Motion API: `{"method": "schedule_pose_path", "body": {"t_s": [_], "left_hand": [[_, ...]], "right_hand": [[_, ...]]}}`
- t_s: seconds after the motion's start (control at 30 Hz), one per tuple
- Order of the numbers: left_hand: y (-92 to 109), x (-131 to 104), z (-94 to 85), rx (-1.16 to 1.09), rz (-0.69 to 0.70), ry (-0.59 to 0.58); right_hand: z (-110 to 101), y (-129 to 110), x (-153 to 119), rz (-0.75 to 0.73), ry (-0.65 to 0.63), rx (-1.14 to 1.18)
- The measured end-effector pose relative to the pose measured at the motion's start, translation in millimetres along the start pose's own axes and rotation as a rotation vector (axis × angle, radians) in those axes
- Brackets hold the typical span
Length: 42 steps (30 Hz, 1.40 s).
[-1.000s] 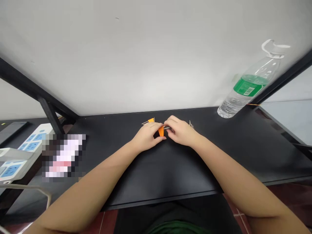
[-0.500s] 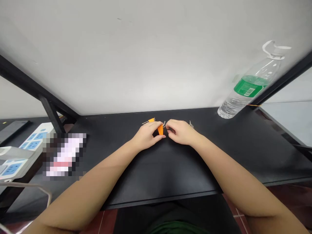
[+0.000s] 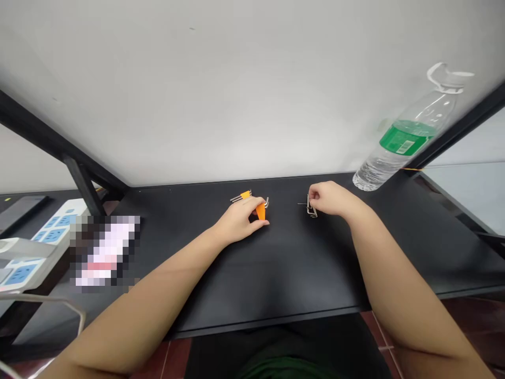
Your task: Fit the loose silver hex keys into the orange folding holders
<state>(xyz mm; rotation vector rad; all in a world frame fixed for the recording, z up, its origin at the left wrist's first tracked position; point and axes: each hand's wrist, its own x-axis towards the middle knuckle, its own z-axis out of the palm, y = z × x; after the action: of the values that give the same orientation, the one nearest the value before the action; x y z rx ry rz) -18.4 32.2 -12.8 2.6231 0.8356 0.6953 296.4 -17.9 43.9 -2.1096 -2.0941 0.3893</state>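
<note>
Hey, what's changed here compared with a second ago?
The right hand let go of the bent key, which stays at the orange holder, and moved right to the loose keys; whether it grips one is unclear. The left hand still holds the orange holder. The bottle stayed put.

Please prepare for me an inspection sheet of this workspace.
Surface: black tabletop, faintly reflective.
Things: orange holder with bent metal key; second orange holder beyond it; loose metal keys to its right.
Clutter: water bottle, back right; pixelated item, left, unidentifiable.
Hands: left hand grips the orange holder; right hand at the loose metal keys, grip unclear.
Cables: pale cable, lower left.
Surroundings: pale wall, black frame, power strip.
</note>
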Motion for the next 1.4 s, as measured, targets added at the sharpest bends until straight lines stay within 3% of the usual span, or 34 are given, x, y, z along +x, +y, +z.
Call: {"method": "schedule_pose_path", "body": {"t_s": [0.6, 0.73, 0.9, 1.17, 1.27, 1.4], "left_hand": [[-0.4, 0.3, -0.9, -0.019, 0.0, -0.017], [0.3, 0.1, -0.5, -0.029, 0.001, -0.019], [-0.7, -0.1, 0.4, -0.023, -0.013, -0.009], [0.0, 0.2, -1.1, -0.003, -0.022, 0.012], [0.4, 0.8, -0.8, 0.013, -0.027, 0.038], [2.1, 1.4, -0.1, 0.013, -0.052, 0.092]], "right_hand": [[3.6, 1.0, -2.5, -0.06, -0.254, -0.051], [3.9, -0.8, -2.9, -0.107, -0.131, -0.103], [12.2, -14.1, -1.6, -0.161, -0.133, -0.195], [30.9, -38.4, 2.2, -0.368, 0.007, -0.24], [35.7, -41.1, 3.0, -0.422, 0.072, -0.105], [42.1, -45.5, 1.0, -0.49, 0.15, 0.375]]}}
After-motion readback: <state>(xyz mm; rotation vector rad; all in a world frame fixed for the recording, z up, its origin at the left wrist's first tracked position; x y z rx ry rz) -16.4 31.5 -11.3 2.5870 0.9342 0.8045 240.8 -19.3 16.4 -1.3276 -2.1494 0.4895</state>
